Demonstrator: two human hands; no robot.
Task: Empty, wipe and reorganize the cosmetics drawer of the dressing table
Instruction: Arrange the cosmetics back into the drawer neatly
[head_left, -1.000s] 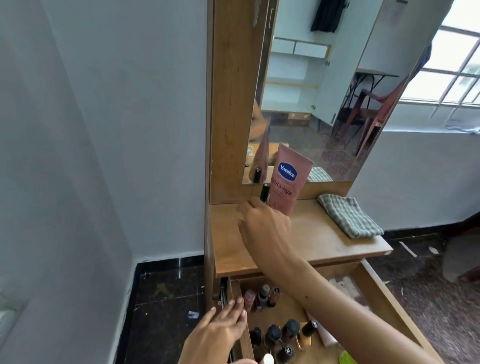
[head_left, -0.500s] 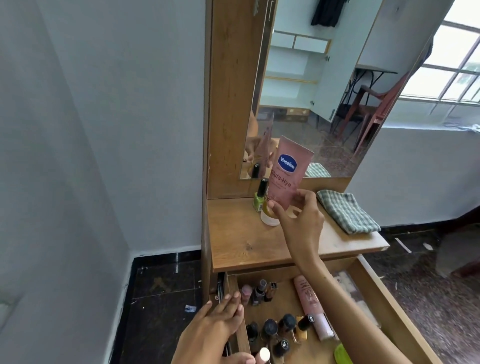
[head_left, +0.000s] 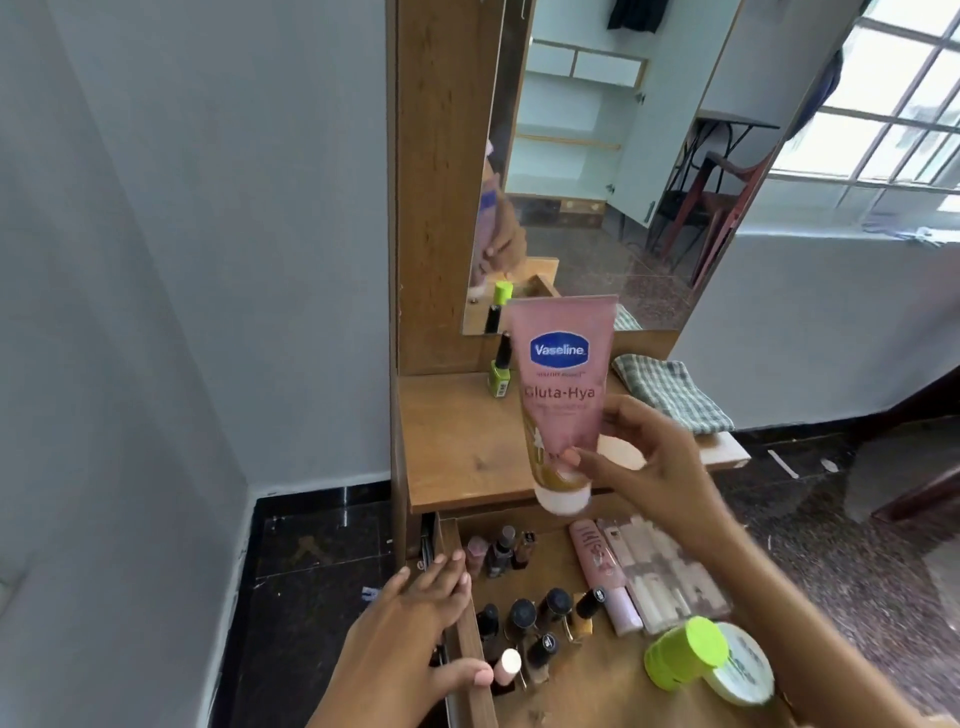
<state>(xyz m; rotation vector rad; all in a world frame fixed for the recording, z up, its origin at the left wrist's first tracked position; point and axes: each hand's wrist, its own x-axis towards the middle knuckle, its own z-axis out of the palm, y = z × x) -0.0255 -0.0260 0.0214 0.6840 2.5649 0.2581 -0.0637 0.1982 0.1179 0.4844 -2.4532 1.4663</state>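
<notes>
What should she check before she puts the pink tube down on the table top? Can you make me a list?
1. Tube held firmly: ok. The right hand pinches the pink Vaseline tube near its cap end.
2. Tube the right way up: ok, cap down, roughly upright.
3. Free spot on the table top: ok, bare wood shows in front of the green nail polish bottle.
4. Folded checked cloth out of the way: ok, it lies at the right end.
5. Drawer steady: ok, the left hand rests on the drawer's left wall.
6. Cap closed tight: cannot tell.
</notes>
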